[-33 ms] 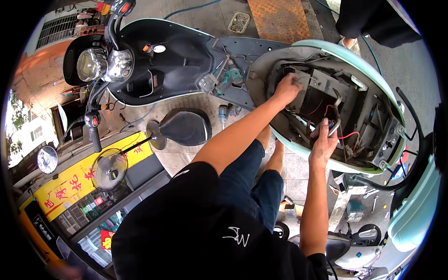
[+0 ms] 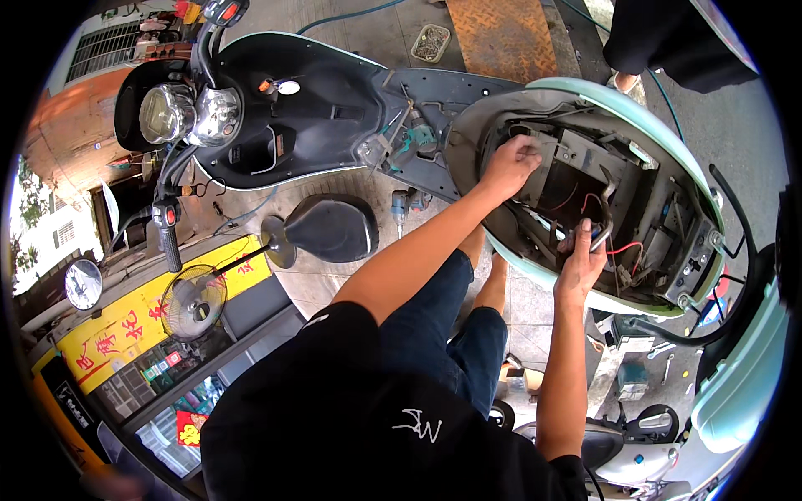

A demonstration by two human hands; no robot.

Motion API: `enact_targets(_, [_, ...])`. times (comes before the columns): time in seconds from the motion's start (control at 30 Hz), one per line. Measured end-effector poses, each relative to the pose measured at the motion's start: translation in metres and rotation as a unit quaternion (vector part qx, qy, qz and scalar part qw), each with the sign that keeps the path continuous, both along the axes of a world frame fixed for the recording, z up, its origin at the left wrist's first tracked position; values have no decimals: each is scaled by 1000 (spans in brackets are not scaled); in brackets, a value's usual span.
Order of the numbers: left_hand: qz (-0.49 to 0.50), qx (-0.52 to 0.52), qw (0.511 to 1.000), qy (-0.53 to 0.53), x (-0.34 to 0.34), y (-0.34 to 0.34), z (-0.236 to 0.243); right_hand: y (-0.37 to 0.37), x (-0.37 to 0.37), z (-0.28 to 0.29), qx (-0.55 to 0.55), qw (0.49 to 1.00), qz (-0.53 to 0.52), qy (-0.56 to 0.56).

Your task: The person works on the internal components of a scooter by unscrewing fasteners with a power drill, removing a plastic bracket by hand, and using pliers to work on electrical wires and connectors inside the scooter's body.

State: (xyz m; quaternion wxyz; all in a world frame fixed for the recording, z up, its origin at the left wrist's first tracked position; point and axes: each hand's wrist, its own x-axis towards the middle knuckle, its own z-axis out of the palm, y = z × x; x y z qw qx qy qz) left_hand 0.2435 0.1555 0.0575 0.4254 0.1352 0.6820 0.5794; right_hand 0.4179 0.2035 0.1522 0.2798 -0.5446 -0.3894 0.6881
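Note:
The open seat compartment (image 2: 614, 146) of a pale green electric scooter lies in front of me, its frame and wiring bare. My left hand (image 2: 511, 167) reaches into its front part, fingers pinched together beside a grey metal plate (image 2: 547, 159); what they hold, if anything, is too small to make out. At the near side my right hand (image 2: 578, 269) is closed around the lower end of a bent metal tube (image 2: 607, 209), thumb on top. A red wire (image 2: 625, 247) runs just right of that hand. My fingers hide part of the compartment.
A teal power drill (image 2: 418, 134) and tools lie on the scooter's footboard. Another drill (image 2: 399, 209) stands on the floor near a black seat (image 2: 334, 227) and a fan (image 2: 195, 301). A person's dark-clothed leg (image 2: 660, 46) is at the far right. Wrenches (image 2: 662, 349) lie lower right.
My left hand has shifted slightly toward me and its fingers have moved a little. My right hand stays on the bent tube. The whole view has shifted slightly.

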Motion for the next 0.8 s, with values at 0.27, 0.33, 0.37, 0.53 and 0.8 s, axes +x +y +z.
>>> enact_targets(0.27, [43, -310, 914, 259, -130, -171, -40, -8, -11, 23, 33, 995, 36, 83])
enact_targets(0.33, [4, -369, 887, 278, -151, -209, -96, -21, -37, 44, 75, 984, 158, 14])
enact_targets(0.37, [1, -408, 874, 264, -159, -202, -114, -20, -51, 47, 152, 945, 287, -30])
enact_targets(0.53, [22, -508, 830, 230, -184, -186, -163, -52, -150, 72, 211, 824, 525, 36])
enact_targets(0.8, [-16, -590, 790, 165, -206, -145, -161, -128, -248, 19, -82, 921, 376, 51])
